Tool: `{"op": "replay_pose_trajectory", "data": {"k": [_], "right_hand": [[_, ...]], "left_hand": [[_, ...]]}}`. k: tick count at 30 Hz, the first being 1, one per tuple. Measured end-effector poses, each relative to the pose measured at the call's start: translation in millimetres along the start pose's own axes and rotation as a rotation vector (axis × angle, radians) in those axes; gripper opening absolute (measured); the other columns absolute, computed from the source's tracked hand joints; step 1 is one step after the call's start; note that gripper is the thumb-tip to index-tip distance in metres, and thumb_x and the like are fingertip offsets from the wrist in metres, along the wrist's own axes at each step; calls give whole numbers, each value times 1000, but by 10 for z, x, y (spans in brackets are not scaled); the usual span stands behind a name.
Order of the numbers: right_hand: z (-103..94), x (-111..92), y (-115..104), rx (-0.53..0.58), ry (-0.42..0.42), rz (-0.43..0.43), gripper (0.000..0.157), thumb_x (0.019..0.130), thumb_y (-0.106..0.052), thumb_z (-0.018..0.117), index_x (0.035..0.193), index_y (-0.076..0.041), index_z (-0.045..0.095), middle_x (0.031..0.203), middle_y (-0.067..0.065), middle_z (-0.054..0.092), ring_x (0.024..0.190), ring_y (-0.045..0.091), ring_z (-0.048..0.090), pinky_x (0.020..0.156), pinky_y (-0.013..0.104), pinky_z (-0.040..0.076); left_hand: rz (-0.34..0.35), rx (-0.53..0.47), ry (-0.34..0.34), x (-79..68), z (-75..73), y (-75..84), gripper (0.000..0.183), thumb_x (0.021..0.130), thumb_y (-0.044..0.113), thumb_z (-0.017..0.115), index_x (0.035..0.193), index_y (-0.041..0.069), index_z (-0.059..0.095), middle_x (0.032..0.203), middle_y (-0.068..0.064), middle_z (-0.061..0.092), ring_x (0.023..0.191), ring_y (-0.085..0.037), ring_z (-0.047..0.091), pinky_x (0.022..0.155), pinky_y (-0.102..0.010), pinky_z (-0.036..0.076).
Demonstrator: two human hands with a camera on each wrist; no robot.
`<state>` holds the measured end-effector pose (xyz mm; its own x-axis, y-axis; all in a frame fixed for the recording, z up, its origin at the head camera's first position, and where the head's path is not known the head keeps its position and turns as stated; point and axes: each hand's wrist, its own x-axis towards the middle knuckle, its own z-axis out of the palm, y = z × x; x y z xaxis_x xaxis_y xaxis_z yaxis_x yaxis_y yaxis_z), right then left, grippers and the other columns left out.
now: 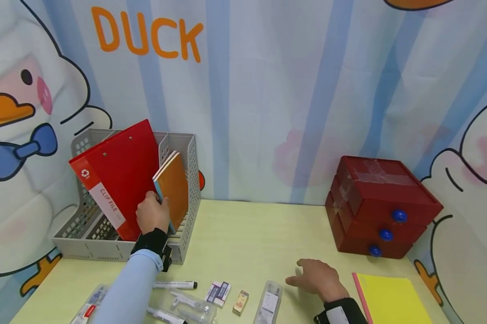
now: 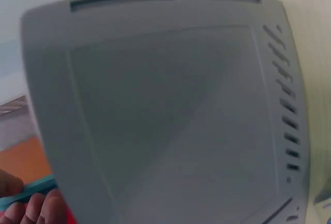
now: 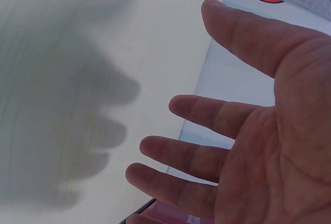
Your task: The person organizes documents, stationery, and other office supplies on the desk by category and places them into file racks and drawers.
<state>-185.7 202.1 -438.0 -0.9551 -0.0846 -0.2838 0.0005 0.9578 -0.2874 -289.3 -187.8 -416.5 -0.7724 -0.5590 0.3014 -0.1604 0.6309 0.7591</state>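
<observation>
The head view has the orange-covered notebook (image 1: 176, 191) standing on a tilt in the right-hand compartment of a gray rack (image 1: 89, 249), at the left end of the counter (image 1: 247, 238). Along its left side runs a teal-edged notebook (image 2: 33, 187); whether the two are joined cannot be told. The left hand (image 1: 153, 213) pinches that teal edge, thumb on one side and curled fingers on the other, as the left wrist view shows. Just left of this hand, a red clip file (image 1: 122, 175) leans in the rack, its top rising above the rim.

The right hand (image 1: 318, 279) hangs above the counter with nothing in it, its fingers apart and the palm bare in the right wrist view. Nearest to it lies a clear case (image 1: 267, 302) with a white label. Leftward come a small eraser (image 1: 240, 302), two little white-and-purple boxes (image 1: 218, 294), a clear plastic box (image 1: 192, 308) and two markers (image 1: 175, 285). On the right are a yellow notepad (image 1: 393, 299) with a pink edge and, behind it, a dark red drawer unit (image 1: 382, 207) with three blue knobs. A duck-print cloth (image 1: 255, 90) hangs behind the counter.
</observation>
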Motion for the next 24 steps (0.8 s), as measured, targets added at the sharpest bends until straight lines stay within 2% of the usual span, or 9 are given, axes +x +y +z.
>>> {"op": "replay_pose_trajectory", "data": {"k": [4,11,16,20,24], "right_hand": [[-7,1,-28,1,3,4,65,82,-47,76,125,0,63,121,16,65,113,38,58,93,59,45],[9,-1,-64,13,-15,2,64,83,-46,76,125,0,63,120,17,65,111,36,59,93,59,46],[7,-6,-49,11,-18,5,63,83,-46,76,125,0,63,120,17,65,112,37,58,94,59,45],[9,-4,-28,5,-8,5,63,83,-46,75,125,0,64,119,17,65,111,37,59,93,59,46],[17,4,-13,4,-1,12,64,82,-46,76,124,0,64,120,17,65,110,37,59,91,59,46]], "left_hand": [[-4,-20,3,-11,-29,14,18,99,18,58,93,1,56,99,-24,68,83,-39,62,78,-51,56],[-58,-55,-9,11,-46,39,20,100,15,56,100,-5,60,106,-27,67,90,-42,63,86,-56,54],[-84,-71,-14,7,-78,13,22,101,18,57,106,-3,61,113,-25,66,94,-43,62,91,-56,51],[-55,-38,-3,-39,-139,17,24,100,23,58,104,-1,61,110,-23,68,94,-42,62,90,-56,51],[5,-4,6,-112,-205,97,28,100,30,57,106,2,59,108,-20,68,92,-39,62,87,-55,51]]}}
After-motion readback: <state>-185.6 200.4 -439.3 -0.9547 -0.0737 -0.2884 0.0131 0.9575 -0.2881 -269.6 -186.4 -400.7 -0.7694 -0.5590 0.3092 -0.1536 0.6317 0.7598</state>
